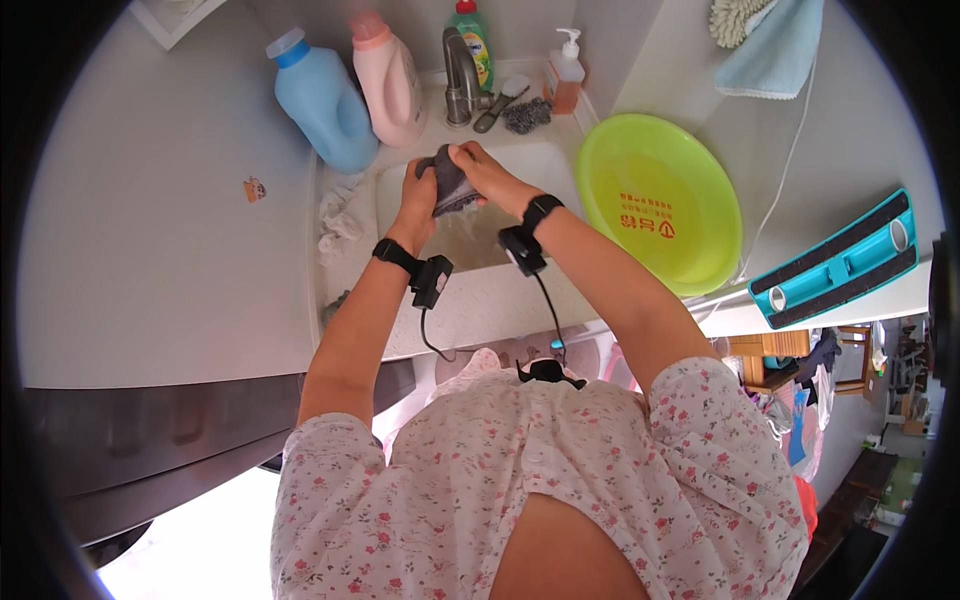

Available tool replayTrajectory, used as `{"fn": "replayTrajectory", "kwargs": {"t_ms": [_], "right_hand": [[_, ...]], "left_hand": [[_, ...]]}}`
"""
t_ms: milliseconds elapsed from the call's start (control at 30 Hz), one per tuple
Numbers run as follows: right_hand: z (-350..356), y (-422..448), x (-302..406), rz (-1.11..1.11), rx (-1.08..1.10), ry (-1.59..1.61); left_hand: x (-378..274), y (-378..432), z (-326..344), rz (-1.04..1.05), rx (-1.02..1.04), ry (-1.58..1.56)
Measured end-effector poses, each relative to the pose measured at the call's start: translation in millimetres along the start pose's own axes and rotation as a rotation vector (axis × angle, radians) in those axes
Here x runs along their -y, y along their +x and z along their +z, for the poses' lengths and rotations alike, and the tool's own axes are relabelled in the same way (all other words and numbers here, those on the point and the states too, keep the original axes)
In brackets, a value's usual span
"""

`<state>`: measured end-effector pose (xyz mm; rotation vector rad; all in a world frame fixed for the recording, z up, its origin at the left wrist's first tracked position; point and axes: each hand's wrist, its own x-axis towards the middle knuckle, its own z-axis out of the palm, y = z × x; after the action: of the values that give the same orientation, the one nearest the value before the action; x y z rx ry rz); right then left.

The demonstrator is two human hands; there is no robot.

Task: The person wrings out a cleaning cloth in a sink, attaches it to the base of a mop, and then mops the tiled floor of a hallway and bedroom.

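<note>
My left hand (418,201) and my right hand (487,178) grip a wet dark grey cloth (452,180) between them, over a white sink basin (534,159). Cloudy water lies in the basin below the cloth, and some suds show at its lower edge. A metal faucet (459,79) stands just behind my hands. Each wrist wears a black strap with a small cabled device. The palms and some fingertips are hidden by the cloth and the backs of the hands.
Blue (322,105) and pink (386,86) jugs stand back left. Behind the basin are a green detergent bottle (480,45), a brush (501,105), a scouring pad (527,115) and a pump bottle (565,75). A green plastic washbasin (675,262) is at right, white cloth (341,214) at left.
</note>
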<state>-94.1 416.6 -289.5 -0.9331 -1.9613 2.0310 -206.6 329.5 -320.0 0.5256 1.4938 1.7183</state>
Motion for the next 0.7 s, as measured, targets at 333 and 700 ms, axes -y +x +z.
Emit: {"fn": "replayTrajectory", "kwargs": {"t_ms": [333,700], "right_hand": [[30,-41,17,-0.835,-0.324,-1.001],[18,-4,24,-0.589,-0.44,-1.029]], "left_hand": [[-36,-6,-2,-0.335,0.203,-0.319],[-53,0,10,0.097,0.037,0.308]]}}
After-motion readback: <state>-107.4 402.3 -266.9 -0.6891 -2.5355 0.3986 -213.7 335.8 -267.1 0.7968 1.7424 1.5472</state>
